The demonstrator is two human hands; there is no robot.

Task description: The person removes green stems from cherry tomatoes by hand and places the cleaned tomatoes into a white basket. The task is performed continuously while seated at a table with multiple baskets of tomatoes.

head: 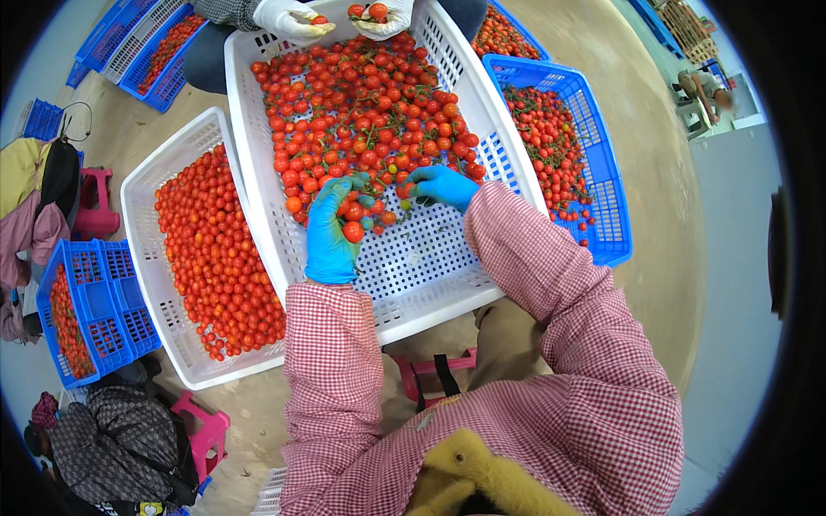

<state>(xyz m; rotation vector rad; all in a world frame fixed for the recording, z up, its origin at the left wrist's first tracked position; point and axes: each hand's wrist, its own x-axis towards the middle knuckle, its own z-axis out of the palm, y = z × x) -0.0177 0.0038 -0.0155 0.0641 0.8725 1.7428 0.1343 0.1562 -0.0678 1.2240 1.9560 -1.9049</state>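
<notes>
My left hand, in a blue glove with stained fingers, curls around several cherry tomatoes near the middle of a white perforated plastic crate. Just to its right, my right hand, gloved in blue too, pinches an orange-red cherry tomato at its fingertips. A small green tomato is close below those fingers. Beyond both hands, a heap of red cherry tomatoes, some with green stems, covers the far part of the crate. Bits of stem lie on the bare floor of its near end.
Across the crate, another person's white-gloved hands hold tomatoes. A second white crate of stemless tomatoes stands at left. Blue crates with tomatoes are at right and left. Pink stools and other seated people are around.
</notes>
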